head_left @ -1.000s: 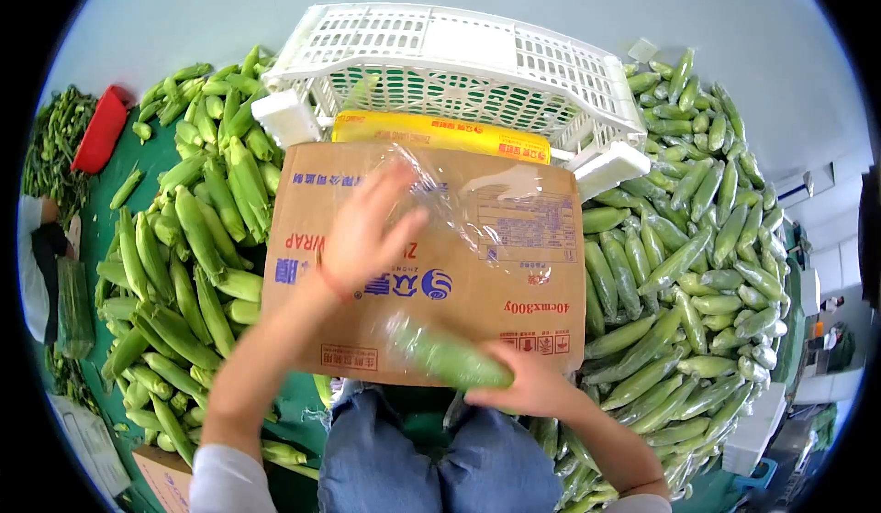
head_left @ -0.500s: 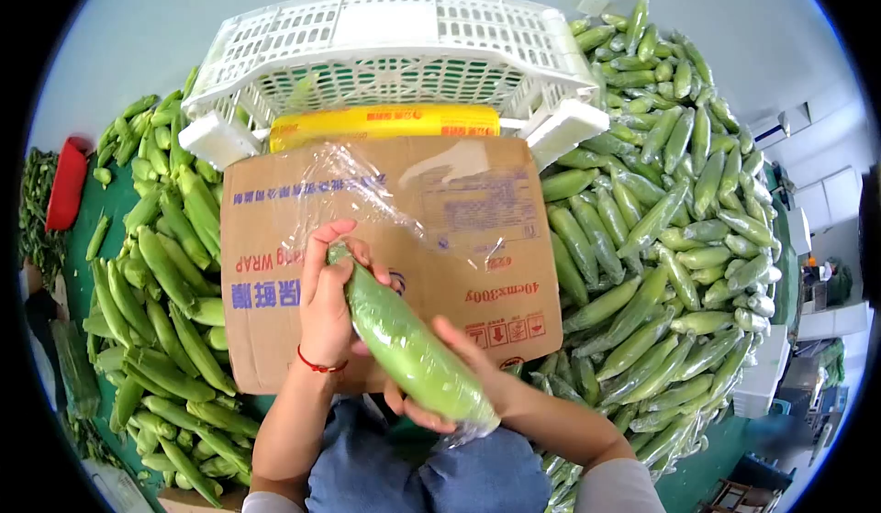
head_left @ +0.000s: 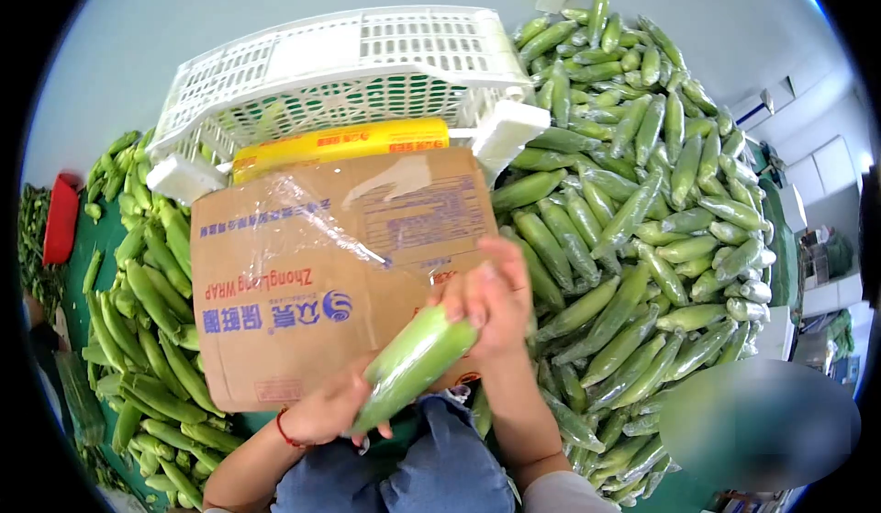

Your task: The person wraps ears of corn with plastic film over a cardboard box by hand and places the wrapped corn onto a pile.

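A green ear of corn in its husk (head_left: pixel 413 362) is held slantwise over my lap, with film shine on its surface. My left hand (head_left: pixel 330 407), with a red cord at the wrist, grips its lower end, fingers beneath it. At the upper end, my right hand (head_left: pixel 496 297) has its fingers closed around the tip. Just behind the hands stands a cardboard box (head_left: pixel 266 238) with a sheet of clear film (head_left: pixel 321 206) on top. A yellow roll of cling film (head_left: pixel 340 143) lies along the box's far edge.
A white plastic crate (head_left: pixel 321 50) lies on its side behind the box. Unwrapped corn (head_left: pixel 156 329) is heaped at the left, film-wrapped corn (head_left: pixel 642 238) at the right. A red basin (head_left: pixel 62 219) stands far left. A blurred patch covers the lower right.
The corn has been turned: its raised end now points right instead of left. My right hand has moved up to that end, my left hand down to the lower one. The view has shifted.
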The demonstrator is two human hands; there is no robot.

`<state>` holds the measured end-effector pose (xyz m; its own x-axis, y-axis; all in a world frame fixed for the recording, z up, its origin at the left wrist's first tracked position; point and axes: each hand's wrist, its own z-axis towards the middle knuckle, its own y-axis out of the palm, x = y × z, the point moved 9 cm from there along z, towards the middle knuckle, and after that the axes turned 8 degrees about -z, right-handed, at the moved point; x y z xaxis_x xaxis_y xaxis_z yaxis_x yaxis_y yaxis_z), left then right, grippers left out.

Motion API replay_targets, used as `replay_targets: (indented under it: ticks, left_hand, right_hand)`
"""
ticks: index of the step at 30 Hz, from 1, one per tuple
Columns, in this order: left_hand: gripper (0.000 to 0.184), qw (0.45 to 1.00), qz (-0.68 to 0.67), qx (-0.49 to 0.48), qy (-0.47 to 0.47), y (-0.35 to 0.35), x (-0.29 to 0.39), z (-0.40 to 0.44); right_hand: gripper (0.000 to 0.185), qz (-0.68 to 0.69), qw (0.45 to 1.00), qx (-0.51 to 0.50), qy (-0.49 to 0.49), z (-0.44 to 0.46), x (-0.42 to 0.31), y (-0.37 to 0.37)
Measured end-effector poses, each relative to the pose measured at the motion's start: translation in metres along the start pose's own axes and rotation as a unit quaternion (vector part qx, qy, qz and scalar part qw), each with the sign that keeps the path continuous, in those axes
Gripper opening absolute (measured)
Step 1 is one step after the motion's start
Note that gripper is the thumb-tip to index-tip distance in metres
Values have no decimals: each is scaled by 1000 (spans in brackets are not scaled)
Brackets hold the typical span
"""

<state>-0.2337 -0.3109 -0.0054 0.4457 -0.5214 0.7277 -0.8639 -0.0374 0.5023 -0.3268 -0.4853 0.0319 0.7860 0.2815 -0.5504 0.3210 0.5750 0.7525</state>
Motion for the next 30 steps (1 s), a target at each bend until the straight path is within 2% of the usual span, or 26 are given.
replay_targets:
  ticks: [1,3,4,5,6,7,9,10,12,13,14,15,16,17,18,20,21,22,23,24,25,27,28,29,30]
  left_hand:
    - [71,999,45,-6,19,7,18,5]
    - [80,991,121,-10,51,19,48,17]
    - [79,963,228,20,140,24,62,27]
    - [78,913,334,48,230,34,73,41]
    - [77,840,433,75,319,46,87,47]
    - [76,780,528,98,321,54,95,51]
    - [74,634,695,146,306,62,104,52]
    - [72,653,683,140,296,56,100,49]
    - [67,689,657,132,276,35,81,37]
    - [68,706,638,142,274,20,71,28]
    - [69,699,639,159,278,5,61,19]
    - [70,691,643,177,279,-12,50,9]
    - [70,681,646,199,280,-25,43,-3]
    - [73,666,651,238,277,-36,43,-18]
    - [73,661,640,278,276,-57,42,-30]
    - [71,653,613,353,271,-102,37,-57]
    - [69,658,586,401,250,-121,45,-67]
    - [67,656,575,415,259,-134,54,-71]
    - [64,655,563,428,265,-149,65,-72]
    - [57,647,577,425,262,-158,76,-67]
    - [50,640,593,416,257,-166,90,-58]
    - [14,563,649,351,373,-170,120,-38]
    - [7,573,656,306,384,-185,122,-23]
    - [5,615,639,324,328,-204,120,-16]
    - [9,673,602,358,239,-219,113,-19]
  right_hand:
    - [50,64,998,-26,-2,0,1,-1]
    - [57,32,998,40,-43,-6,1,-9]
    - [60,-3,995,90,-46,-11,6,-12]
    - [61,-73,983,165,-28,-20,21,-7]
    - [58,-141,972,189,1,-29,25,-7]
    - [56,-208,955,210,33,-38,30,-6]
    - [52,-124,934,290,167,-67,29,-45]
    - [50,-82,912,327,235,-80,21,-65]
    - [42,-138,876,361,287,-55,-21,-102]
    - [39,-199,872,350,279,-22,-47,-119]
    - [36,-253,889,308,226,15,-80,-136]
    - [36,-351,846,347,202,43,-118,-171]
    - [36,-377,885,230,149,81,-148,-193]
    - [39,-286,915,284,7,91,-178,-220]
    - [42,-182,917,328,-134,98,-190,-233]
    - [42,-240,913,324,-62,74,-126,-184]
    - [41,-297,919,250,65,60,-72,-152]
    - [42,-347,903,168,191,40,-17,-119]
    - [38,-649,754,-26,98,38,7,-49]
    - [34,-844,490,-219,-17,22,40,7]
    - [31,-837,501,-216,-36,21,50,5]
    - [23,-825,519,-202,-95,37,65,-8]
    - [18,-816,556,-155,-41,43,62,-15]
    - [15,-796,594,-115,17,40,59,-20]
    - [17,-826,549,-48,122,30,51,-35]
